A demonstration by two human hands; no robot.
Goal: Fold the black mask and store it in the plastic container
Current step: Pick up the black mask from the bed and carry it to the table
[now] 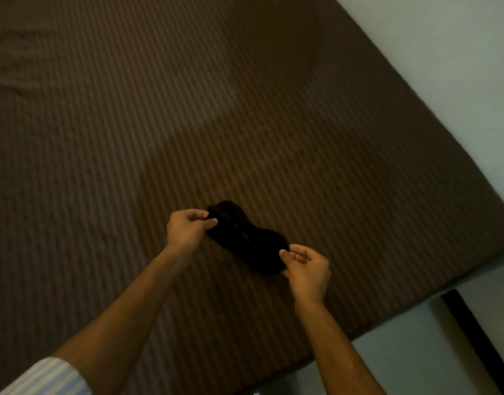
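A black mask (242, 235) is stretched out lengthwise over the brown striped bed cover (188, 109), running from upper left to lower right. My left hand (185, 228) pinches its upper-left end between thumb and fingers. My right hand (306, 269) pinches its lower-right end the same way. Whether the mask rests on the cover or hangs just above it is unclear in the dim light. No plastic container is in view.
The bed's right edge runs diagonally down the frame, with pale floor (444, 67) beyond it. A dark strip (473, 337) lies on the floor at the lower right. Wrinkles mark the cover at the far left.
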